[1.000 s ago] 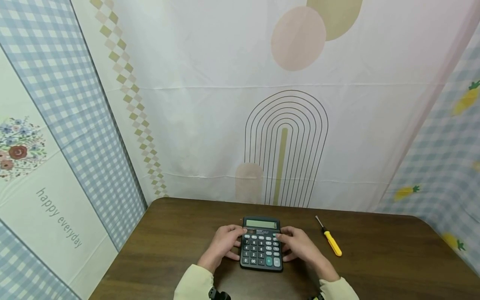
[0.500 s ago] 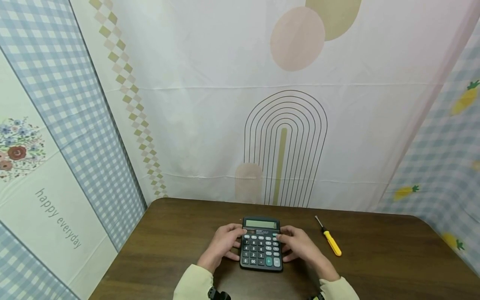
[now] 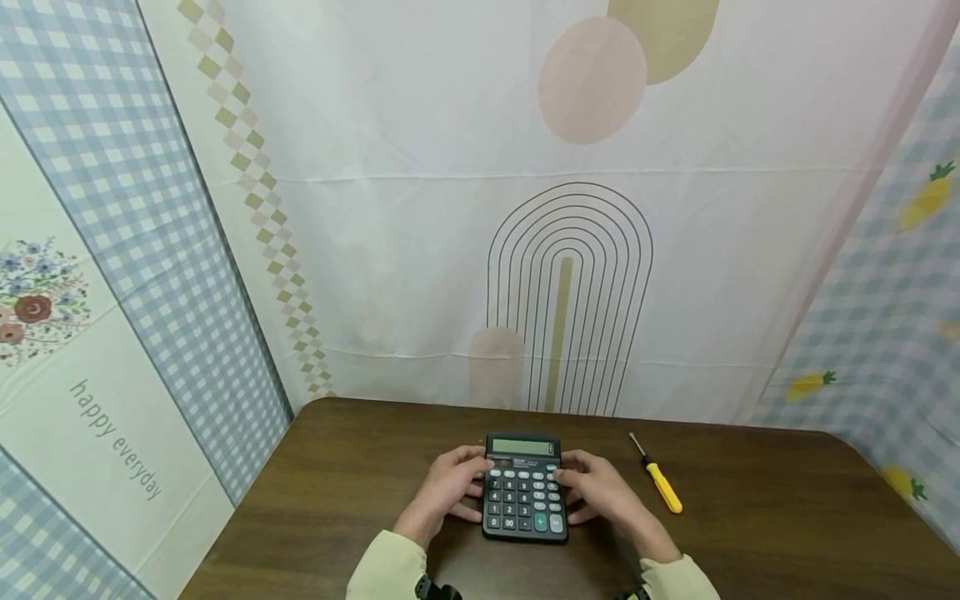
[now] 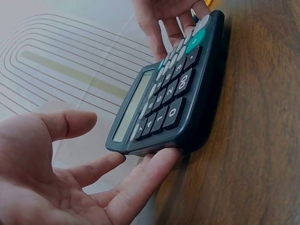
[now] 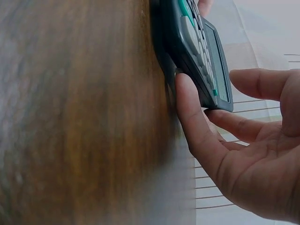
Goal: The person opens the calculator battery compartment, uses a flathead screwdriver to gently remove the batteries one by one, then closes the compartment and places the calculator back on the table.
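A dark calculator (image 3: pixel 524 498) with grey and green keys lies on the wooden table between both hands, its display at the far end. At its left side is my left hand (image 3: pixel 447 485); in the left wrist view, fingertips touch the lower side edge while the thumb (image 4: pixel 77 124) is held apart above it. My right hand (image 3: pixel 596 489) flanks the opposite side. In the right wrist view, its fingers (image 5: pixel 190 101) are extended against that side, and the thumb (image 5: pixel 255 83) hovers by the display end. Fingertips under the calculator's edge are partly hidden.
A screwdriver (image 3: pixel 658 477) with a yellow and black handle lies to the right of my right hand. Behind the brown table (image 3: pixel 360 467) hangs a pale patterned cloth (image 3: pixel 405 275). Checked cloths (image 3: pixel 112 167) border the sides.
The calculator has shifted very slightly to the right, with the fingers staying at its sides. The screwdriver lies where it was; the whole view moved a little.
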Demonstrator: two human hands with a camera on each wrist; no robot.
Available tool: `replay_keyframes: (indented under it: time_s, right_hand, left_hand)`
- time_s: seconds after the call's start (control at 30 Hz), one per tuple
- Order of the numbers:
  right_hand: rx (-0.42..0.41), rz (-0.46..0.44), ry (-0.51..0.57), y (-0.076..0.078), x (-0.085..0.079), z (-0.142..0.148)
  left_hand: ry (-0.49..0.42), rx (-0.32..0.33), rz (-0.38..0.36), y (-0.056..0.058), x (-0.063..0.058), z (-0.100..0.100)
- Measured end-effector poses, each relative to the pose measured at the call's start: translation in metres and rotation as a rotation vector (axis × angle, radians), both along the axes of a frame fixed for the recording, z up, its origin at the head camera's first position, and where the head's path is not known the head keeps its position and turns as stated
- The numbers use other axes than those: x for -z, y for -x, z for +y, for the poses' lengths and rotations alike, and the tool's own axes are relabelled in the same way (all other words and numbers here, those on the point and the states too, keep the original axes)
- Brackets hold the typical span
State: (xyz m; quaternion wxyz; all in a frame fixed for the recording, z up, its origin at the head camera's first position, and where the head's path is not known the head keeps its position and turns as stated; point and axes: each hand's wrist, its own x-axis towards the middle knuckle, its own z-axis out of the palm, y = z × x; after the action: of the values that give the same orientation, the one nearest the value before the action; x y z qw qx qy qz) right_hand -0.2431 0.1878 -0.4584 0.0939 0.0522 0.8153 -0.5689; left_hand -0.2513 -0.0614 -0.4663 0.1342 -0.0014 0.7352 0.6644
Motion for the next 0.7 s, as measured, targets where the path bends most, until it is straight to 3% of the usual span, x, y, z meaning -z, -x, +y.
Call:
replay_keyframes:
  time_s: [0.7]
  right_hand:
    - [0.008,0.039,0.040,-0.0003,-0.0036,0.0019]
  left_hand:
    - [0.017,-0.020,0.031,-0.0019,-0.0019,-0.0016]
